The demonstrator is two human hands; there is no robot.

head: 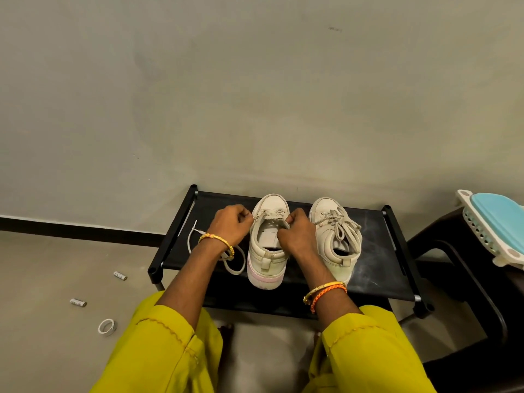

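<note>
Head view, single frame: a half-laced shoe (268,245), cream with a pale pink sole edge, stands heel toward the person at the middle of a black fabric rack (374,251), toe pointing at the wall (255,95). Left hand (231,224) sits just beside the shoe's left eyelet row, fingers curled tight, pinching the lace (189,241) where it leaves the upper. The slack of that lace trails left across the rack top and loops back under the left wrist. Right hand (295,231) is over the shoe's opening, fingers curled round the right edge near the tongue. Whether it also pinches a lace end cannot be told, as the fingertips are hidden. A laced shoe (336,239) of the same colour stands just beside it on the right, bow tied, nearly touching the right hand's wrist. Gold bangle (217,241) on the left wrist; gold and orange bands (324,290) on the right. Yellow sleeves (158,350) fill the lower frame. On the floor left of the rack lie two batteries (120,276), well apart, and a tape roll (107,327). A dark stool (453,251) to the right carries a white and blue basket (493,228).
</note>
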